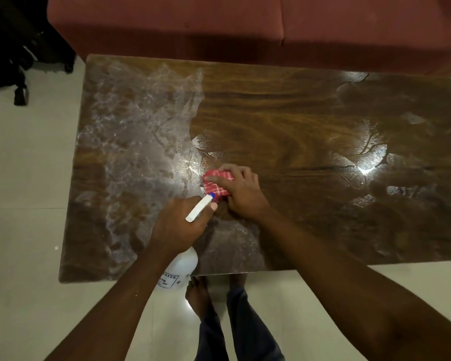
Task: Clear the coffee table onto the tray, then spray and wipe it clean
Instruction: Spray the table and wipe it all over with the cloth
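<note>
The wooden coffee table (284, 108) fills the middle of the head view. Its left third is covered with whitish wet spray film, and wet streaks shine at the right. My right hand (241, 192) presses a folded red-and-white checked cloth (216, 185) onto the tabletop near the front middle, fingers curled over it. Just left of it, my left hand (179, 225) grips a white spray bottle (180, 267) by its neck; the white trigger head with a blue nozzle tip points toward the cloth. The bottle body hangs over the table's front edge. No tray is in view.
A dark red sofa (245, 24) stands against the table's far edge. A black bag with straps (18, 48) lies on the pale tiled floor at the back left. My bare foot (197, 295) and trouser legs stand at the table's front edge.
</note>
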